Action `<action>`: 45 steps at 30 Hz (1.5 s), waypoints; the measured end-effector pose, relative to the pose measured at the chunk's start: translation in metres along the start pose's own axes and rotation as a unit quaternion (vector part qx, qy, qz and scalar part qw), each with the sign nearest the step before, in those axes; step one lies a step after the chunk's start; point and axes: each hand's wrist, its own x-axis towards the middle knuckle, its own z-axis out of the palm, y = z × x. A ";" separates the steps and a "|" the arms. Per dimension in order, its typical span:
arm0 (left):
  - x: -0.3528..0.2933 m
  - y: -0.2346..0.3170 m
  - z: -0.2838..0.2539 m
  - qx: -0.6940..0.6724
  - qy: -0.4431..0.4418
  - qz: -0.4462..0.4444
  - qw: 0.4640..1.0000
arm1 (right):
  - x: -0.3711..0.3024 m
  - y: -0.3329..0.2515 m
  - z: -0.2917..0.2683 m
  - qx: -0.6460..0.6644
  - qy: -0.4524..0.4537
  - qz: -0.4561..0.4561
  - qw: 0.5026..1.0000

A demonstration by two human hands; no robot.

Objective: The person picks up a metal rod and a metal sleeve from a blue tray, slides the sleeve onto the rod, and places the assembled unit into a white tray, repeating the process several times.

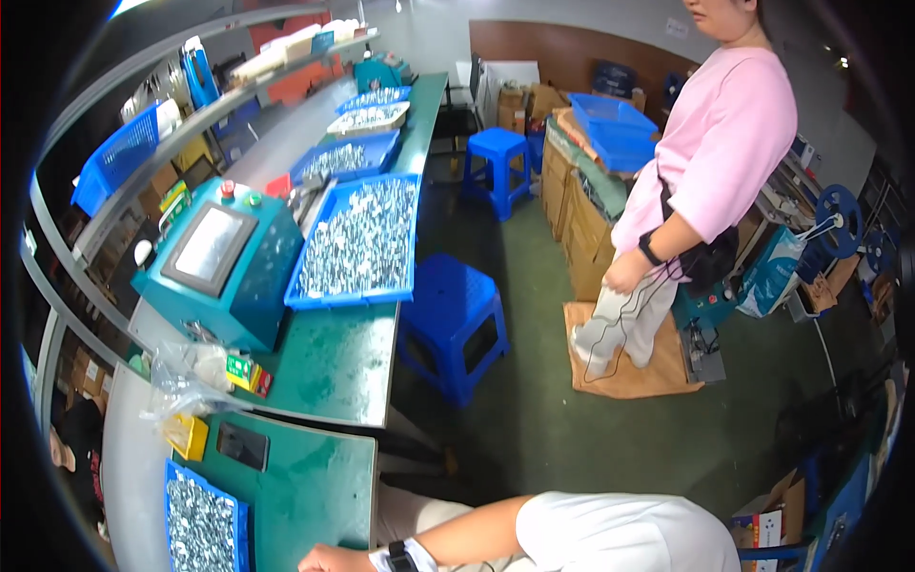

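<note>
My right hand (334, 560) reaches in over the near edge of the green-topped bench (324, 496), with a black device strapped on its wrist. The lower picture edge cuts it off, so its fingers and anything in them are hidden. Left of it, on the same bench, a shallow blue tray (242, 539) holds many small silvery pieces. Farther back lie a dark phone (243, 445) and a small yellow bin (193, 439). My left hand is out of view.
A teal machine (257, 286) with a screen stands beyond, beside a large blue tray (353, 298) of silvery parts. Blue stools (453, 296) flank the bench. A person in pink (724, 143) stands on flattened cardboard (629, 377) at right. Metal shelving (214, 114) runs along the left.
</note>
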 end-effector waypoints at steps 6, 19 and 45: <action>0.077 -0.044 0.055 0.158 0.014 -0.062 0.985 | 0.006 0.017 0.003 0.025 0.008 -0.029 0.999; 0.149 -0.210 0.125 0.055 0.100 0.055 0.992 | 0.004 0.013 0.006 0.037 -0.002 0.020 0.999; 0.047 -0.004 0.037 -0.173 0.032 -0.165 0.971 | 0.003 0.012 0.009 0.036 0.020 0.036 0.999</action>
